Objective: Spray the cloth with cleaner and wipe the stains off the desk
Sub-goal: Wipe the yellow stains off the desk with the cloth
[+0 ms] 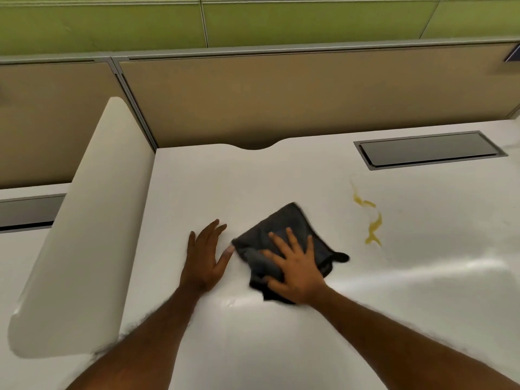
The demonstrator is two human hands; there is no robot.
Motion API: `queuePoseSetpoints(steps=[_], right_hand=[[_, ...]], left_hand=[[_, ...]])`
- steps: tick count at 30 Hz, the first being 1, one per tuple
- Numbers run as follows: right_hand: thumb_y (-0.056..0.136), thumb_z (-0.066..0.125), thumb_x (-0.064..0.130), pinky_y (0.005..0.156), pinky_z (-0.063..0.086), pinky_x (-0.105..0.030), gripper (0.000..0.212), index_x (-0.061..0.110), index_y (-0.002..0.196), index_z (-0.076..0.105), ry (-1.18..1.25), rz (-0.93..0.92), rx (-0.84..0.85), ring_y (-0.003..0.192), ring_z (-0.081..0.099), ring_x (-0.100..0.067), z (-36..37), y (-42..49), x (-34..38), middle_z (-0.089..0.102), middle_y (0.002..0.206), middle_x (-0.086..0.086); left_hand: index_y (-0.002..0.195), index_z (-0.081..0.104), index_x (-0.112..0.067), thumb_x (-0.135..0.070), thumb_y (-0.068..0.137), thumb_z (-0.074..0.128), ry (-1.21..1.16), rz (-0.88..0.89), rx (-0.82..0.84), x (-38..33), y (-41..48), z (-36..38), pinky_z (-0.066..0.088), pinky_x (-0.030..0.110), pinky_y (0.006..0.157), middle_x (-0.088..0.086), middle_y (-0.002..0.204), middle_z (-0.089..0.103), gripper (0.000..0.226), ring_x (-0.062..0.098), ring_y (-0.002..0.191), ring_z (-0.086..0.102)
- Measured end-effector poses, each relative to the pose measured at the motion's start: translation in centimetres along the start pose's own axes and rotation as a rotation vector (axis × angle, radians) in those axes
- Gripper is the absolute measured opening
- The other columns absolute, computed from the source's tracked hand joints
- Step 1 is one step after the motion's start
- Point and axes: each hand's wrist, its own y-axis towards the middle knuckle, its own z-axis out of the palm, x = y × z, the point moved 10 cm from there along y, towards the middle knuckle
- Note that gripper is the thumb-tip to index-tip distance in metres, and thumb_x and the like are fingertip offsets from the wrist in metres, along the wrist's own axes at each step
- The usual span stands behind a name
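Right now my right hand (295,266) lies flat on the cloth (284,243), fingers spread wide and palm pressing down rather than clutching anything. My left hand (206,256) is just beside the cloth's left edge, open too, fingers together and flat on the desk (197,192), its thumb almost touching the fabric.

Looking at the cloth itself, I see a dark grey, nearly black rag, soft and rumpled, with a fold bunched under my thumb. It sits like a diamond: its long axis runs from the near corner under my palm to the far corner, which points away from me and slightly right. A small loop or tab sticks out from the cloth's right corner.

Right of the cloth and a little farther off, apart from it, a thin yellow stain (371,218) wanders across the white surface in a wavy streak. The desk to the right of the cloth shows a glossy sheen.

Farther from the cloth, toward the back right, a dark rectangular hatch (427,150) is set into the desk. Left of the cloth stands a white divider (84,220), and behind everything rises a tan partition (281,99).
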Motion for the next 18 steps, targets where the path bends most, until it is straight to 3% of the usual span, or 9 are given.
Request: queuePoseSetpoints(steps=[2, 3, 6, 8, 10, 14, 18], right_hand=[[0.085, 0.043, 0.064, 0.108, -0.014, -0.071, 0.064, 0.046, 0.146, 0.030, 0.003, -0.231, 0.031, 0.150, -0.010, -0.030, 0.5, -1.2, 2.0, 0.009, 0.164, 0.006], [0.086, 0.046, 0.060, 0.109, -0.014, -0.070, 0.064, 0.045, 0.146, 0.032, 0.020, -0.255, 0.041, 0.150, -0.010, -0.026, 0.4, -1.3, 1.7, 0.009, 0.164, 0.008], [0.088, 0.048, 0.056, 0.109, -0.007, -0.072, 0.061, 0.043, 0.146, 0.034, 0.070, -0.007, 0.001, 0.150, -0.009, -0.020, -0.6, -0.4, -0.5, 0.010, 0.163, 0.009], [0.091, 0.041, 0.059, 0.109, -0.012, -0.072, 0.059, 0.044, 0.147, 0.030, 0.073, 0.221, -0.023, 0.150, -0.009, -0.022, -0.7, 0.2, -1.0, 0.007, 0.164, 0.009], [0.091, 0.034, 0.064, 0.107, -0.016, -0.071, 0.061, 0.043, 0.148, 0.028, 0.079, 0.305, -0.021, 0.150, -0.010, -0.027, -0.4, 0.5, 0.2, 0.005, 0.164, 0.007], [0.089, 0.030, 0.069, 0.106, -0.014, -0.073, 0.064, 0.043, 0.148, 0.026, 0.054, 0.252, 0.006, 0.149, -0.011, -0.031, 0.6, 0.4, 4.5, 0.004, 0.164, 0.005], [0.088, 0.029, 0.069, 0.105, -0.011, -0.074, 0.065, 0.044, 0.147, 0.026, 0.044, 0.107, 0.027, 0.149, -0.011, -0.032, 2.0, -0.6, 10.2, 0.005, 0.164, 0.002]], left_hand=[[0.143, 0.040, -0.019, -0.050, 0.094, 0.038, -0.165, -0.067, -0.078, 0.3, -0.6, -1.0, 0.024, 0.046, 0.119, 0.000, 0.151, 0.040, 0.058, 0.016, 0.140, 0.037], [0.143, 0.040, -0.017, -0.049, 0.095, 0.039, -0.236, -0.111, -0.126, 0.7, -1.0, -1.6, 0.029, 0.043, 0.117, 0.000, 0.150, 0.041, 0.058, 0.015, 0.139, 0.038], [0.143, 0.040, -0.014, -0.047, 0.095, 0.039, -0.315, -0.210, -0.166, 2.1, -2.8, -2.9, 0.031, 0.040, 0.117, 0.003, 0.149, 0.041, 0.059, 0.014, 0.139, 0.036], [0.143, 0.040, -0.012, -0.043, 0.095, 0.041, -0.326, -0.229, -0.140, 2.7, -4.2, -3.3, 0.030, 0.040, 0.117, 0.006, 0.150, 0.040, 0.057, 0.017, 0.140, 0.035], [0.143, 0.041, -0.011, -0.039, 0.095, 0.041, -0.326, -0.235, -0.137, 3.2, -5.5, -3.9, 0.030, 0.040, 0.118, 0.008, 0.150, 0.040, 0.056, 0.018, 0.140, 0.036], [0.143, 0.041, -0.010, -0.037, 0.096, 0.041, -0.330, -0.253, -0.143, 3.6, -7.4, -4.7, 0.030, 0.037, 0.117, 0.007, 0.149, 0.042, 0.055, 0.018, 0.139, 0.037], [0.141, 0.042, -0.011, -0.038, 0.096, 0.040, -0.352, -0.275, -0.160, 3.3, -8.1, -5.9, 0.029, 0.012, 0.108, 0.002, 0.144, 0.045, 0.053, 0.011, 0.133, 0.041]])
